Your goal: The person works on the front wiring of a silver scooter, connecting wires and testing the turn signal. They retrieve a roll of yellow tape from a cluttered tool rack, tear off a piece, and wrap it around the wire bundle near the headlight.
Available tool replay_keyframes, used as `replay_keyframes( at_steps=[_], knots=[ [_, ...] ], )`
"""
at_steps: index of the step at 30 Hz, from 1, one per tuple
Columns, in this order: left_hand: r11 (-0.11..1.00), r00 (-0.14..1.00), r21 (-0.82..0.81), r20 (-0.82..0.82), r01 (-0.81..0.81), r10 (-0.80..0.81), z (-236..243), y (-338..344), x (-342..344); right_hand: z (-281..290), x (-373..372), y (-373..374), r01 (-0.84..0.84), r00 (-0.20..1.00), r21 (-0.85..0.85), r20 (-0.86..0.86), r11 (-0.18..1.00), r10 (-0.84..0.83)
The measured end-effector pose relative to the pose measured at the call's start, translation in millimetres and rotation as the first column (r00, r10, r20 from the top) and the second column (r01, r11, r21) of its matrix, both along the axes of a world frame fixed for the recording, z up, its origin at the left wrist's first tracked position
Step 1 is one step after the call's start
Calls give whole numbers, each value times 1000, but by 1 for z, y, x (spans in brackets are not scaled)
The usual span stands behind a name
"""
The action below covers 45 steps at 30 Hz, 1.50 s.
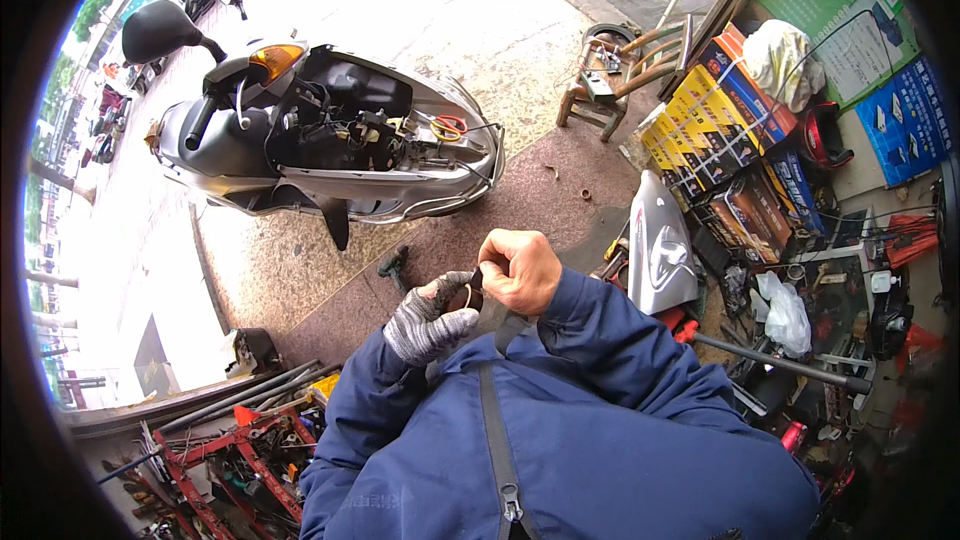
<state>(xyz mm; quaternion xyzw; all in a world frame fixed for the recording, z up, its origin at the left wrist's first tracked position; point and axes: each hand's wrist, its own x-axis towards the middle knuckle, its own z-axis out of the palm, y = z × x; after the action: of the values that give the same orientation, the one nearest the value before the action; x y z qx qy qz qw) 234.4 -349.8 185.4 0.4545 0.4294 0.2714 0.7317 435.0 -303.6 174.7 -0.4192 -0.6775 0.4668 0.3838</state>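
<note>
From my remote seat I see a small dark piece (477, 279) held up in front of the jacket, close to its zip; it is narrow and matte-looking, too tiny and too covered by fingers for me to make out its full shape. My right hand (520, 270), bare, is folded nearly closed, thumb and forefinger pinching the piece. My left hand (428, 325), in a grey knitted glove with a coarse weave, is half curled beside it, fingertips bare; I cannot tell whether it grips the piece too.

Beyond them I have the scooter (340, 165), its smooth silver shell curving around an opened body of black plastic, tangled wiring and a red-and-yellow cable loop (448, 127). A green tool (394, 265) lies on speckled, rough stone paving. To the right stand a glossy, tapering silver panel (662, 255), strapped cardboard cartons (700, 125) and a crumpled translucent bag (785, 312).
</note>
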Motion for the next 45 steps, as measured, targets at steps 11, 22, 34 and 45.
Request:
replay_keyframes(
  at_steps=[11, 22, 34, 45],
  knots=[
    [992, 986, -90, 130, -93, 104, -38, 66, -14, -12, -10, 65, -42, 983, -483, -178, 875, -51],
    [898, 861, -307, 306, -315, 406, -103, 217, -33, -34, -70, 199, -161, 987, -646, -110, 746, 117],
    [431, 490, -234, -380, -871, 784, -270, 380, -127, -68, -101, 344, -200, 978, -677, -97, 708, 183],
    [-317, -261, -475, -181, -821, 948, -382, 467, -152, -129, -107, 501, -421, 851, -745, -128, 517, 509]
  ],
)
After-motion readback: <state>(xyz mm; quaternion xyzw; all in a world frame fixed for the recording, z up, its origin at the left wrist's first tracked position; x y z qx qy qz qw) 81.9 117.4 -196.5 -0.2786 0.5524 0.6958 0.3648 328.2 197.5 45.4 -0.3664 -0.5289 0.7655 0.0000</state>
